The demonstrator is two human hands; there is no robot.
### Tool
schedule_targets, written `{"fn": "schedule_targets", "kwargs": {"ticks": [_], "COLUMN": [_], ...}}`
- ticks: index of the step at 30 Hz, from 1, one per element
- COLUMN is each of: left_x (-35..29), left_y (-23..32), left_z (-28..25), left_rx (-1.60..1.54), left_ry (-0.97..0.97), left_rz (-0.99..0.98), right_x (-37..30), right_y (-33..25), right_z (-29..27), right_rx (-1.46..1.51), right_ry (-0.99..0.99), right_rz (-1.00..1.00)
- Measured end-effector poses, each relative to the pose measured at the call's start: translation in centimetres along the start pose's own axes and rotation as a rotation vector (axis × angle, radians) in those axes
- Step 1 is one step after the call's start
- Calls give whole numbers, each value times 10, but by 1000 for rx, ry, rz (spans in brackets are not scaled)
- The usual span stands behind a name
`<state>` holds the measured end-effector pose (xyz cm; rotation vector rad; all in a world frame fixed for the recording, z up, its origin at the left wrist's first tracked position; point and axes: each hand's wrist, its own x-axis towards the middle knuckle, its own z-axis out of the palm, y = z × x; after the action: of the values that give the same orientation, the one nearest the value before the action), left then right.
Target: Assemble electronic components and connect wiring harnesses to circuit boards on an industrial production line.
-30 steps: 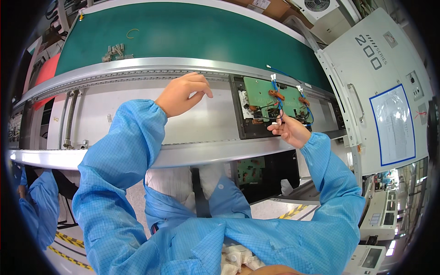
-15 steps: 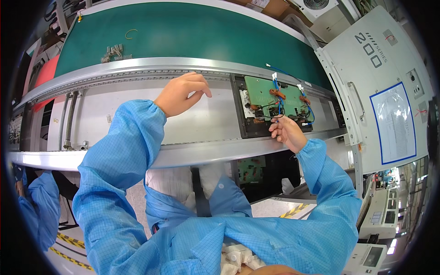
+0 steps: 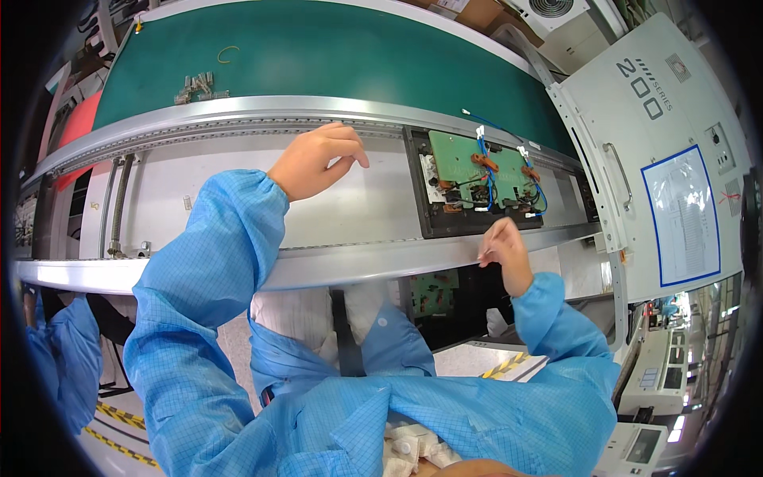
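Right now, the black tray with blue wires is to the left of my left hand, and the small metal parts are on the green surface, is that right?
Not quite: the head view shows the black tray with blue wires to the right of your left hand. The small metal parts are on the green surface.

Right hand (image 3: pixel 506 248) — slightly blurred, grip unclear

Green circuit boards (image 3: pixel 458 151) flat in black tray (image 3: pixel 445 229)
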<state>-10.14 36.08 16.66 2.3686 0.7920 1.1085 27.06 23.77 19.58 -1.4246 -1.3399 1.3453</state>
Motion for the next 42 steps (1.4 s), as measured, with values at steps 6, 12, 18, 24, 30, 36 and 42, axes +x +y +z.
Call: {"fn": "schedule_targets", "kwargs": {"ticks": [6, 12, 18, 24, 30, 36, 42], "left_x": [2, -1, -7, -13, -26, -53, -110], "left_y": [5, 8, -1, 8, -3, -52, -103], "left_z": [-7, -20, -23, -38, -75, -115, -159], "left_rx": [-3, -19, -201, -146, -255, -133, -54], "left_ry": [-18, -14, -95, -151, -116, -59, 9], "left_rz": [31, 31, -3, -46, -163, -283, -422], "right_x": [-10, 31, 79, 103, 139, 167, 176], "right_y": [-28, -19, -23, -61, -53, -31, -53], "right_z": [66, 148, 181, 234, 337, 411, 455], "right_rx": [-972, -890, -791, -1229, -1192, -1160, -1002], "right_ry": [-459, -388, -414, -580, -732, -859, -740], "right_rz": [-805, -620, -222, -85, -260, -311, -360]}}
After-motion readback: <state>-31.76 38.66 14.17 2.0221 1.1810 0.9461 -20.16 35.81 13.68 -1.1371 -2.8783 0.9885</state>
